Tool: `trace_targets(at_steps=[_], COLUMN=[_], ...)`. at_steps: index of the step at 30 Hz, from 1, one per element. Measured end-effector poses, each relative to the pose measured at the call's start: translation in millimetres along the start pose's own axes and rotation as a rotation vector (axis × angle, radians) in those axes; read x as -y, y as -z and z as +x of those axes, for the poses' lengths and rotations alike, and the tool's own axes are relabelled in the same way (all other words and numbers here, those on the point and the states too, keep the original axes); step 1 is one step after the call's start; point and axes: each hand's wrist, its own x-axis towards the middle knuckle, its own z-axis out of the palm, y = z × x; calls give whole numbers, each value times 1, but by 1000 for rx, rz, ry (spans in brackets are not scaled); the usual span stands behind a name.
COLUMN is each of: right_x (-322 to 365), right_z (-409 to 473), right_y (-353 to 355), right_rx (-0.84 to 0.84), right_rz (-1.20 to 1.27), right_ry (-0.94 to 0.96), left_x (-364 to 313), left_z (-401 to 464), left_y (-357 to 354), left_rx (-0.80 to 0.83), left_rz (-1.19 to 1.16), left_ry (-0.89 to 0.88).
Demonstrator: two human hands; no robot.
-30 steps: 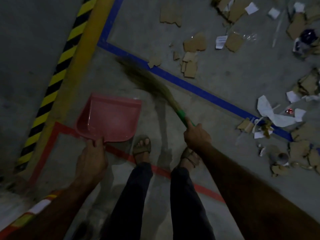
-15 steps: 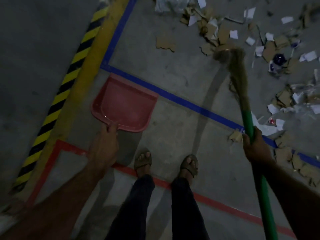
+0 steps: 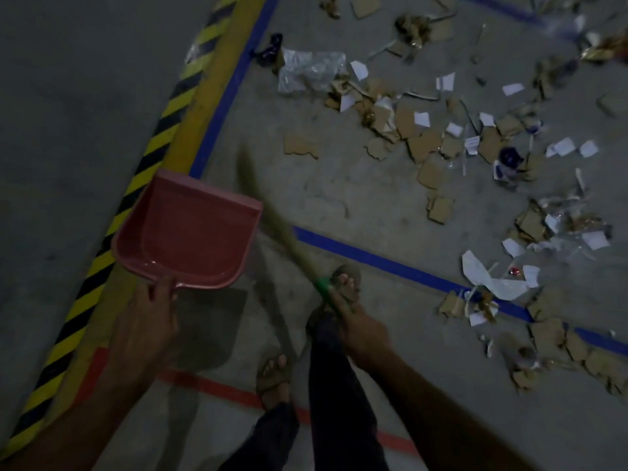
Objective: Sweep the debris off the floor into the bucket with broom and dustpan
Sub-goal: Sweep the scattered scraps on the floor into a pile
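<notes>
My right hand clamps the broom at its green collar, a good low hold. The broom looks light, its grass bristles soft and floppy, so I judge short strokes will serve. Its long axis runs from my hand toward 11 o'clock, the blurred tip pointing up-left. My left hand grips the pan by its handle; the pan seems stiff and light, mouth toward 12. Debris lies at 1 to 3 o'clock. No bucket in view.
</notes>
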Motion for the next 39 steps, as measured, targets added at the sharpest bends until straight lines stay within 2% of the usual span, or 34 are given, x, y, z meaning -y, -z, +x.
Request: trace_targets(at_steps=[4,7,9,11,13,17,19,21,23,25,27,30,32,36,39], right_x=[2,-33,-74,-127,-180,-273,-295,-302,-289,-266,-248,-255,-276,-327,-352], right_z=[85,123,125,127,131,133,128,117,99,80,65,57,58,67,75], right_y=[6,33,55,77,105,169,187,189,182,169,152,124,120,141,168], right_rx=[93,71,-11,-76,-133,-389,-424,-508,-566,-505,-379,-155,-71,-171,-265], right_rz=[-7,75,209,291,377,367,380,407,457,492,483,413,410,486,516], right_ry=[8,-103,-215,-346,-433,-525,-588,-558,-452,-372,-375,-383,-424,-639,-722], left_x=[-25,-52,-79,-113,-143,-189,-210,-232,-249,-263,-272,-279,-284,-294,-301], left_z=[40,76,100,118,137,179,194,204,212,218,225,233,237,246,248], left_y=[-6,-15,-16,-12,-11,-18,-16,-9,2,11,17,21,24,30,35], left_rx=[30,-30,-13,28,31,80,108,104,100,125,158,174,181,167,126], left_rz=[-21,48,42,14,18,-72,-74,-40,-17,5,18,25,28,29,5], left_ry=[81,-57,-120,-88,-134,-226,-227,-239,-242,-255,-268,-309,-334,-424,-479])
